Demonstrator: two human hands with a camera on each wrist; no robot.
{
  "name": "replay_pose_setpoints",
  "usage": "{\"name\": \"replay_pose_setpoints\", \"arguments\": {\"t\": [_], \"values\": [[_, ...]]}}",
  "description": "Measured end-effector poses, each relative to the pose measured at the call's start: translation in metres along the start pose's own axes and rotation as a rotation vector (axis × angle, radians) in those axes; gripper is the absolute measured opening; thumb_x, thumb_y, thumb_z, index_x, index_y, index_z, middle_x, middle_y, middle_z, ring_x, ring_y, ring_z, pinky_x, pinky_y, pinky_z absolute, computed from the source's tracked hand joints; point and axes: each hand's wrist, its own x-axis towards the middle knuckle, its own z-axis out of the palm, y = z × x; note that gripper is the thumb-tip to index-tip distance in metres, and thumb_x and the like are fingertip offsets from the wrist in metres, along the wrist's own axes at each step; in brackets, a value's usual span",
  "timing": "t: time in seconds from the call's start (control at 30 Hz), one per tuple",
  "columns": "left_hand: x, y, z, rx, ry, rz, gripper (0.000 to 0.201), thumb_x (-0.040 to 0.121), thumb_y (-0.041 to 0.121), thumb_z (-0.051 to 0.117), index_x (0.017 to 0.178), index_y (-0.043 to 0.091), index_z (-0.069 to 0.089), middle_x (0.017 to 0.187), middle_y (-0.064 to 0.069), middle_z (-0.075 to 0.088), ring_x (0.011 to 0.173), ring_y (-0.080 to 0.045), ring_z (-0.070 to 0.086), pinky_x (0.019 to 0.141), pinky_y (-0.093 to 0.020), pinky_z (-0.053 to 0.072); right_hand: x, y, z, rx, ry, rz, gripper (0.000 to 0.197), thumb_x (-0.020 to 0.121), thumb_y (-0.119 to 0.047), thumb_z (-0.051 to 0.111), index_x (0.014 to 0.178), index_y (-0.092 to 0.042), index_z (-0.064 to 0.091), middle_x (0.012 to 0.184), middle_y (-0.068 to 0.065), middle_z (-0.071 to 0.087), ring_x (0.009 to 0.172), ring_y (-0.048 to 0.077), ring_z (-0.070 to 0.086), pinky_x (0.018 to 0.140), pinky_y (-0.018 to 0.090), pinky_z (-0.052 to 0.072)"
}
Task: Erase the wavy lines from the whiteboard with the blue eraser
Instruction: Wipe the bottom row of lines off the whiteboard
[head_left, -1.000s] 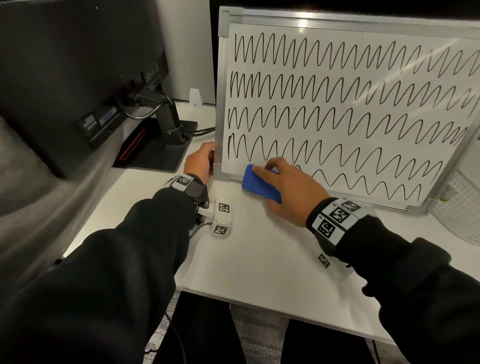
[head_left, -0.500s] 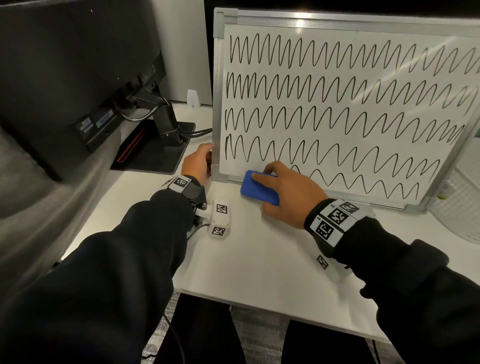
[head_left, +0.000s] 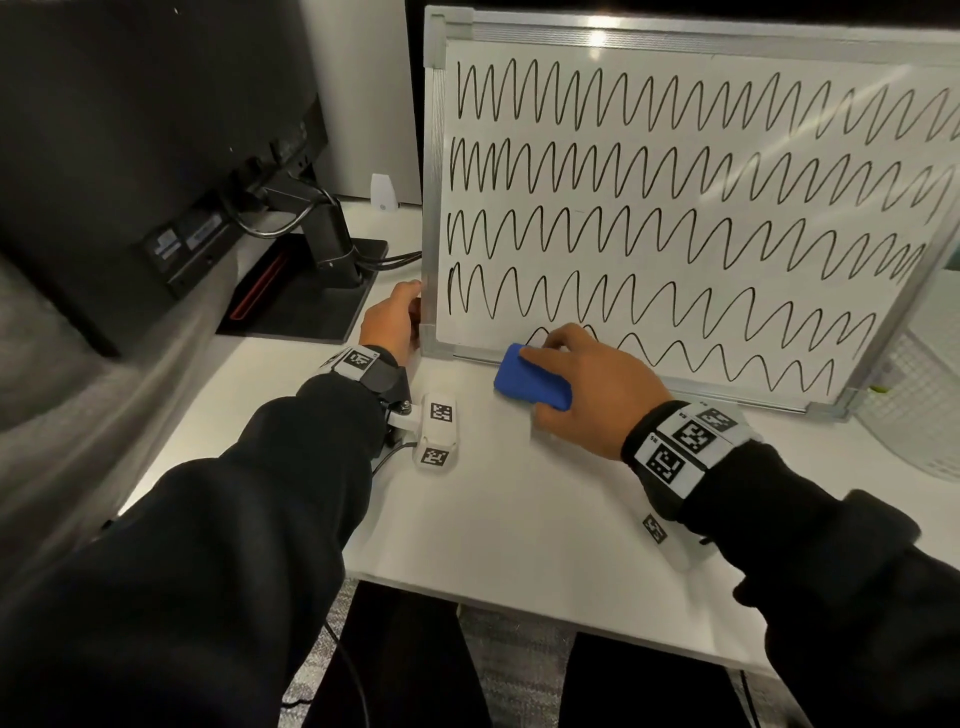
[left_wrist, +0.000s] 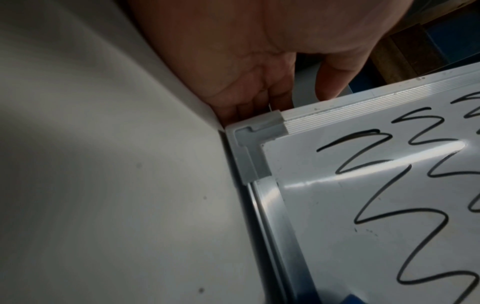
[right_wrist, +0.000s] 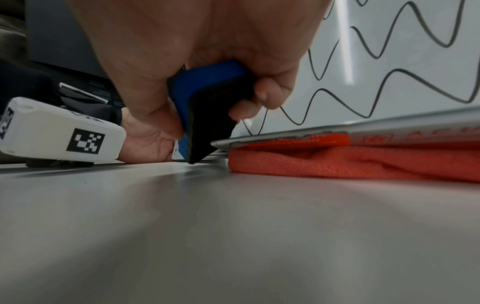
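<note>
The whiteboard (head_left: 675, 249) leans upright at the back of the white desk (head_left: 519, 519), covered in rows of black wavy lines (head_left: 675, 166). The left end of the bottom row is wiped away. My left hand (head_left: 392, 322) grips the board's lower left corner (left_wrist: 249, 144), with its fingers (left_wrist: 259, 98) reaching behind the frame. My right hand (head_left: 587, 384) holds the blue eraser (head_left: 524, 384) between thumb and fingers, just in front of the board's bottom rail. In the right wrist view the eraser's (right_wrist: 207, 98) black felt face tilts down, one corner close to the desk.
A black monitor (head_left: 156, 156) on its stand (head_left: 322, 244) fills the left side. A white mesh basket (head_left: 914, 405) sits at the right. An orange cloth (right_wrist: 337, 162) lies under the board's lower edge. The desk's front edge runs close to my body.
My right hand and the eraser have slid down off the board's bottom row to the desk in front of the rail. The left hand keeps its grip on the corner.
</note>
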Motion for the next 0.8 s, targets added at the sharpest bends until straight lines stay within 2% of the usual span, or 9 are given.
{"name": "replay_pose_setpoints", "arguments": {"t": [0.13, 0.3, 0.43, 0.53, 0.67, 0.73, 0.8], "values": [[-0.0021, 0.0023, 0.0021, -0.015, 0.021, 0.004, 0.052, 0.064, 0.059, 0.064, 0.091, 0.015, 0.073, 0.102, -0.012, 0.073, 0.102, -0.032, 0.067, 0.1, -0.052, 0.048, -0.0033, 0.0014, -0.0036, 0.03, 0.071, 0.044, 0.058, 0.084, -0.039, 0.058, 0.139, -0.03, 0.046, 0.129, -0.006, 0.045, 0.09, 0.016, 0.053, 0.072, 0.027, 0.041], [-0.0033, 0.0027, 0.002, -0.023, 0.014, -0.002, 0.05, 0.062, 0.059, 0.065, 0.088, 0.017, 0.075, 0.102, -0.013, 0.073, 0.107, -0.035, 0.066, 0.101, -0.051, 0.048, -0.0022, -0.0012, -0.0012, 0.034, -0.02, 0.023, 0.058, 0.085, -0.04, 0.056, 0.141, -0.03, 0.044, 0.131, -0.004, 0.043, 0.097, 0.019, 0.056, 0.073, 0.025, 0.039], [-0.0071, 0.004, 0.0022, -0.038, 0.011, -0.001, 0.045, 0.064, 0.055, 0.066, 0.086, 0.017, 0.075, 0.099, -0.011, 0.074, 0.108, -0.034, 0.065, 0.102, -0.05, 0.047, -0.0054, 0.0005, -0.0047, 0.012, 0.067, 0.088, 0.054, 0.082, -0.045, 0.056, 0.133, -0.03, 0.051, 0.122, -0.007, 0.048, 0.085, 0.017, 0.055, 0.069, 0.026, 0.038], [-0.0067, 0.0035, 0.0021, -0.049, 0.012, 0.002, 0.043, 0.065, 0.054, 0.066, 0.084, 0.017, 0.075, 0.099, -0.012, 0.073, 0.108, -0.034, 0.065, 0.101, -0.049, 0.048, -0.0076, 0.0009, -0.0066, 0.035, 0.14, 0.075, 0.049, 0.083, -0.043, 0.056, 0.129, -0.025, 0.055, 0.12, -0.004, 0.048, 0.08, 0.016, 0.051, 0.068, 0.026, 0.039], [-0.0046, 0.004, 0.0026, -0.042, 0.011, -0.001, 0.047, 0.064, 0.055, 0.066, 0.088, 0.016, 0.074, 0.101, -0.012, 0.073, 0.108, -0.034, 0.066, 0.101, -0.049, 0.048, -0.0066, 0.0014, -0.005, 0.053, 0.117, 0.049, 0.052, 0.083, -0.041, 0.059, 0.133, -0.026, 0.052, 0.125, -0.004, 0.046, 0.082, 0.015, 0.048, 0.069, 0.027, 0.04], [-0.0054, 0.0039, 0.0022, -0.037, 0.004, 0.004, 0.041, 0.069, 0.053, 0.065, 0.085, 0.017, 0.075, 0.096, -0.011, 0.074, 0.105, -0.033, 0.067, 0.101, -0.049, 0.048, -0.0066, 0.0016, -0.0041, 0.045, 0.082, 0.046, 0.054, 0.082, -0.041, 0.059, 0.134, -0.028, 0.051, 0.125, -0.005, 0.046, 0.084, 0.015, 0.049, 0.071, 0.026, 0.04], [-0.0077, 0.0047, 0.0028, -0.045, 0.003, 0.003, 0.036, 0.072, 0.051, 0.064, 0.081, 0.017, 0.074, 0.09, -0.008, 0.074, 0.101, -0.031, 0.067, 0.102, -0.049, 0.047, -0.0075, 0.0035, -0.0052, 0.053, 0.121, 0.051, 0.054, 0.082, -0.041, 0.059, 0.133, -0.028, 0.052, 0.125, -0.004, 0.047, 0.087, 0.016, 0.051, 0.072, 0.027, 0.04]]}}
